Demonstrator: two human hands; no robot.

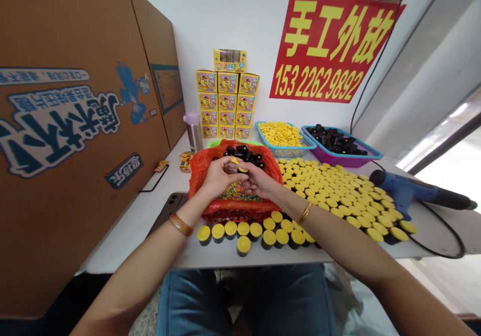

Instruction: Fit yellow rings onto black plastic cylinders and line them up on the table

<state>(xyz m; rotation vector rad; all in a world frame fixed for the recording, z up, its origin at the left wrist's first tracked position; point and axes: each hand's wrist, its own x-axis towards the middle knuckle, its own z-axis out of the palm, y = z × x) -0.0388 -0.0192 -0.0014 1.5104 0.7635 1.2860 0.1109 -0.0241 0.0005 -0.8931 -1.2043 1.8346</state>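
Note:
Over a basket lined with a red plastic bag (205, 163), my two hands meet. My left hand (220, 176) is closed, its fingertips pinching a small yellow lid (234, 160). My right hand (258, 182) is closed around a small black cup (242, 171) with yellow at its top; the fingers cover most of it. Whether lid and cup touch I cannot tell. Below the hands lie many colourful candy beads (235, 192) in the bag. Behind them is a heap of black cups (244, 153). Several yellow-lidded black cups (243, 245) stand along the front table edge.
Many lidded cups (323, 186) cover the table's right side. Behind are a blue basket of yellow lids (281, 134) and a purple-blue basket of black parts (334, 140). A blue heat gun (409, 191) lies right. A flask (194, 133), phone (171, 208), stacked yellow boxes (227, 103) and large carton (86, 100) stand left.

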